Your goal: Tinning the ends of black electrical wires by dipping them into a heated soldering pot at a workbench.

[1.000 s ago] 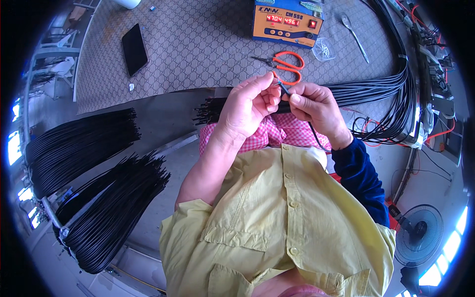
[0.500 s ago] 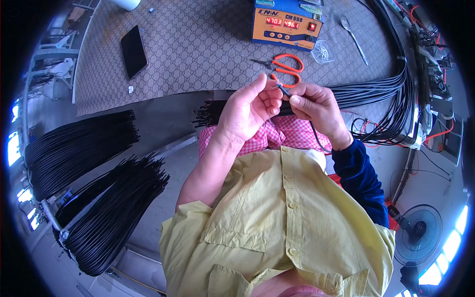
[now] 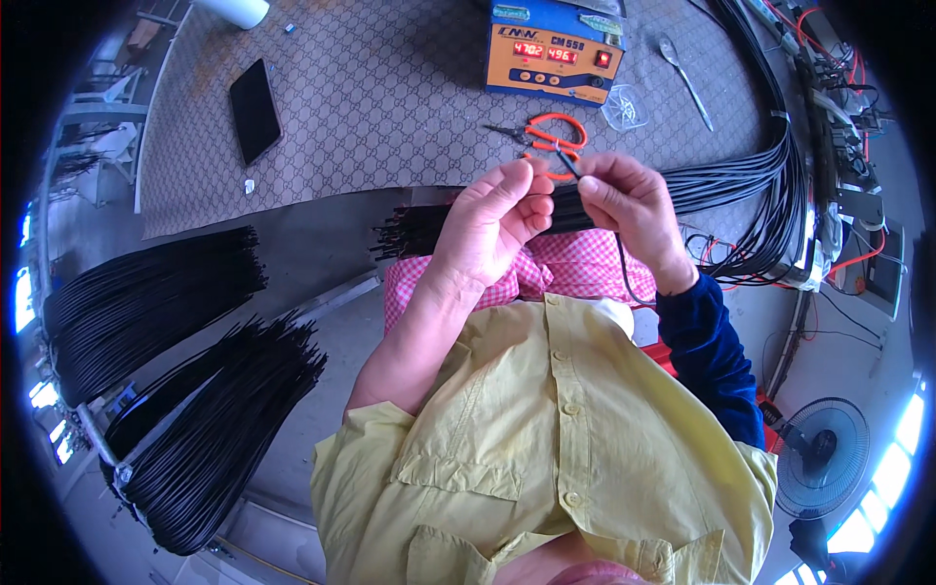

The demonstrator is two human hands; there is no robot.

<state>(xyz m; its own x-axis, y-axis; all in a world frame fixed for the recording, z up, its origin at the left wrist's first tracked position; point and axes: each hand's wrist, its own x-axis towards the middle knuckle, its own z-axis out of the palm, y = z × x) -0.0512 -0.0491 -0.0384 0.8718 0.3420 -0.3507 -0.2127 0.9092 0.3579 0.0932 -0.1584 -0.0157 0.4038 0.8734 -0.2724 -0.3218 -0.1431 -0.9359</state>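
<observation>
While two heaps of black cable lengths [image 3: 175,390] lie far to your left and a black phone [image 3: 254,109] rests on the patterned mat [image 3: 390,107], your left hand [image 3: 492,229] curls its fingers around a thin black cable [image 3: 575,175] in front of your chest. Your right hand [image 3: 629,210] pinches that same cable just beside it, the strand trailing down past your wrist. Beyond your knuckles sit orange-handled scissors [image 3: 556,136] and an orange-and-blue meter box [image 3: 556,49]; a thick black cable bundle [image 3: 760,175] sweeps off right.
</observation>
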